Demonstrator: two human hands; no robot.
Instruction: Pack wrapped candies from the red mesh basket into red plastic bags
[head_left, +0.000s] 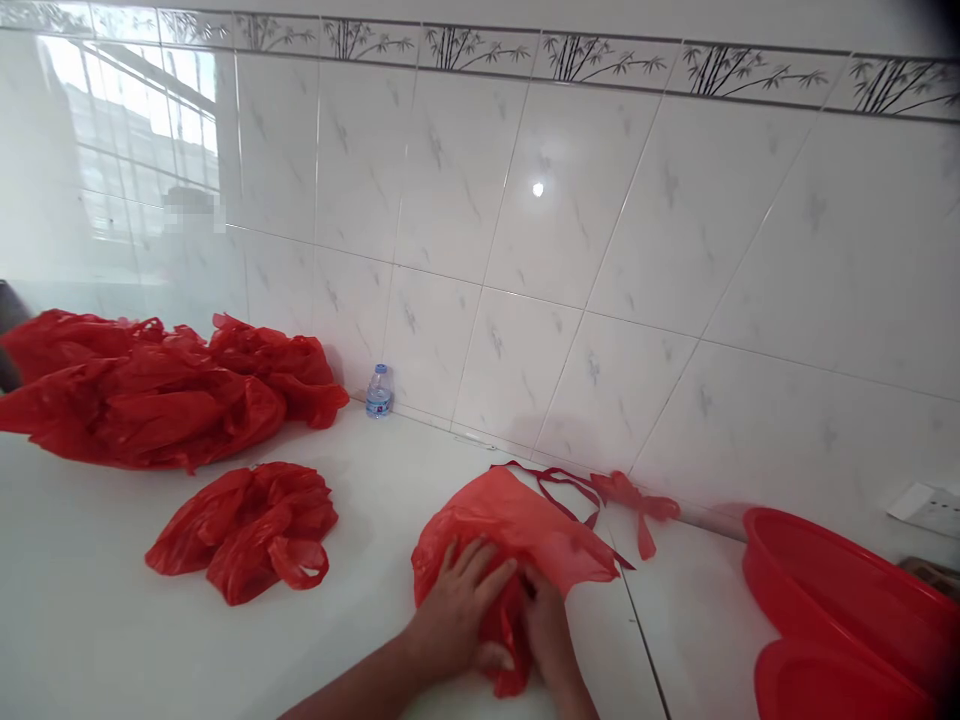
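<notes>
A red plastic bag (501,508) lies partly flattened on the white countertop (367,640) in front of me. My left hand (459,612) rests on it with the fingers spread over the plastic. Close beside it, my right hand (547,628) has its fingers curled in against the bag, pinching a fold; its fingertips are partly hidden. A gathered strip of the bag shows between and below both hands. Dark red straps (564,482) lie behind the bag, next to a small crumpled piece of red plastic (634,497) by the wall.
On the left is a large heap of red plastic bags (165,400), with a smaller crumpled red bag (247,530) in front. A small water bottle (379,392) stands against the tiled wall (435,330). Red plastic basins (795,540) occupy the right, below a wall socket (928,508).
</notes>
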